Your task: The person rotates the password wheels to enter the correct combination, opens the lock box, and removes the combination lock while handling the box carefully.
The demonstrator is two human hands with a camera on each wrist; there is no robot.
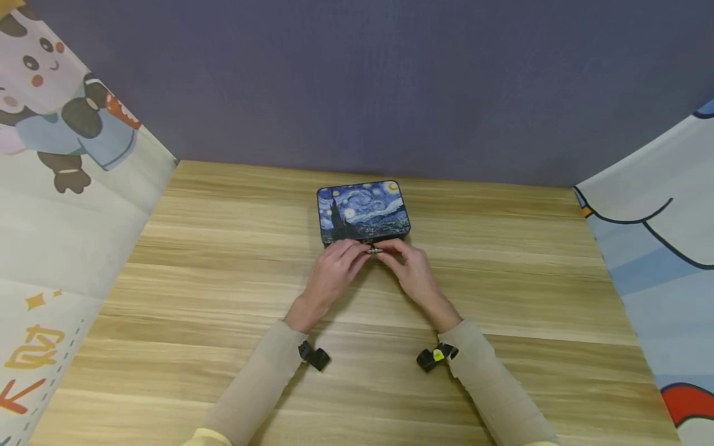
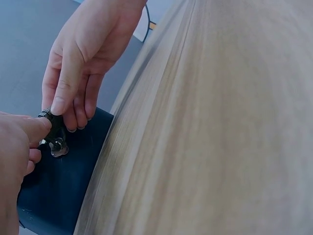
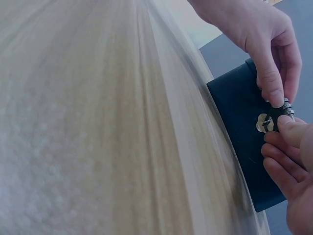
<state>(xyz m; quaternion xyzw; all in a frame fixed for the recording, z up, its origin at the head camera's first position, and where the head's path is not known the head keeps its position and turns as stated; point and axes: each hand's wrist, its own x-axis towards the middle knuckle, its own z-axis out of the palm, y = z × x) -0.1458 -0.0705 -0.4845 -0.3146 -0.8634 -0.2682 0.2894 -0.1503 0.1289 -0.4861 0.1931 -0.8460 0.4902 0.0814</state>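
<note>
A flat tin box (image 1: pixel 365 214) with a swirling night-sky painting on its lid lies closed on the table. At its front, a small dark combination padlock (image 1: pixel 374 251) with ridged dials (image 3: pixel 287 106) hangs at a silver clasp (image 3: pixel 263 123). My left hand (image 1: pixel 330 272) pinches one end of the padlock between thumb and forefinger. From the other side my right hand (image 1: pixel 414 272) pinches it with thumb and forefinger. In the left wrist view the padlock (image 2: pixel 56 128) is partly covered by both thumbs. Whether the shackle is locked cannot be told.
The wood-grain table (image 1: pixel 223 279) spreads around the box. A dark grey-blue panel (image 1: pixel 379 93) stands behind it. Printed cartoon sheets line the left side (image 1: pixel 83 204) and the right side (image 1: pixel 658 248). Small black cameras (image 1: pixel 315 356) sit on both wrists.
</note>
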